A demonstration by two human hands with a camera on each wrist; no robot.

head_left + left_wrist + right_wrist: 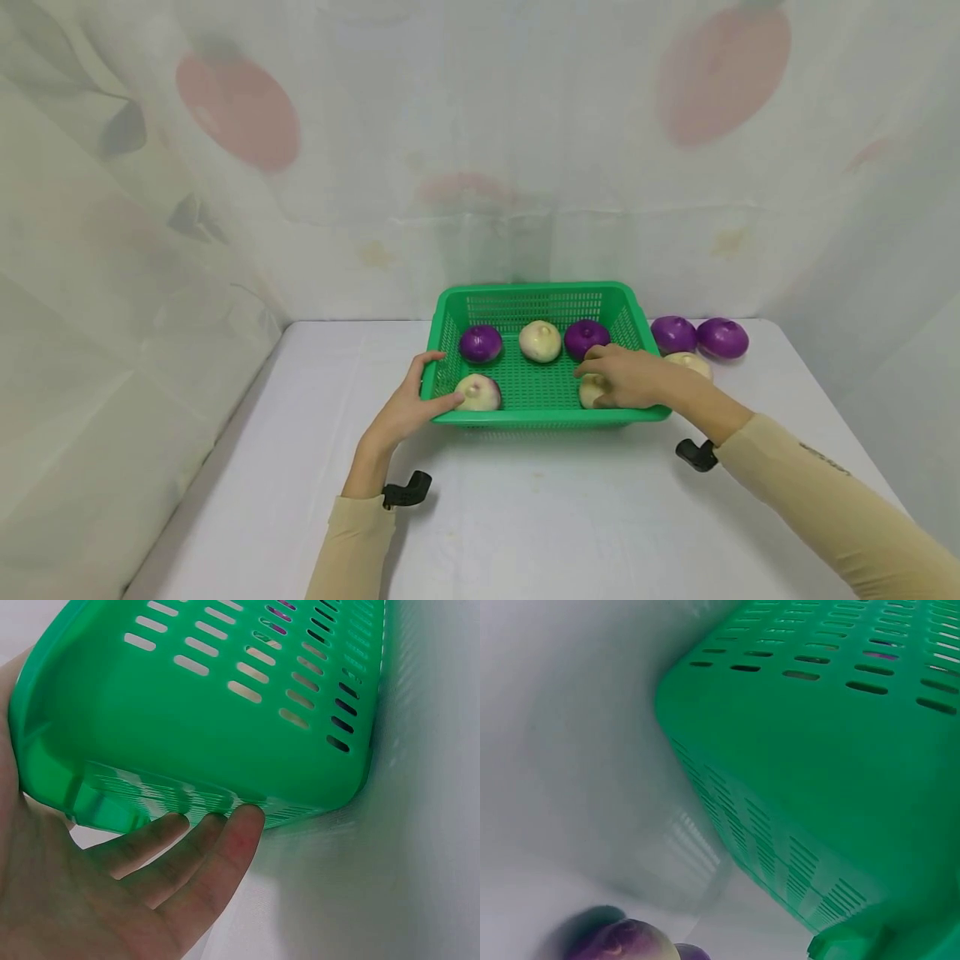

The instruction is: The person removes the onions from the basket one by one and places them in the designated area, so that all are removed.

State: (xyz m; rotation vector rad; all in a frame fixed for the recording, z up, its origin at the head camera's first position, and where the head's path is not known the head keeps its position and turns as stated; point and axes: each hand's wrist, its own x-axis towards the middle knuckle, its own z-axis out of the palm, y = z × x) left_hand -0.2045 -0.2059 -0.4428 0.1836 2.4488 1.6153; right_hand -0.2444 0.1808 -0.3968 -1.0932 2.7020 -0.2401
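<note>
My left hand (408,408) holds the left end of a green plastic basket (540,417), its thumb over the front left corner. In the left wrist view, fingers (217,862) of that hand lie against the basket's outer wall (187,712). Reaching over the basket's right side, my right hand (626,377) grips a whitish turnip (591,390) in the front right corner, partly hidden by the fingers. Also inside are a white turnip (478,392) at front left, a purple turnip (481,343) behind it, a white turnip (540,342) and another purple turnip (587,337) at the back.
Two purple turnips, one (673,334) beside the other (723,337), lie on the white table (540,517) right of the basket. A whitish turnip (690,363) there is partly covered by my right forearm. A pale printed curtain (480,125) hangs behind.
</note>
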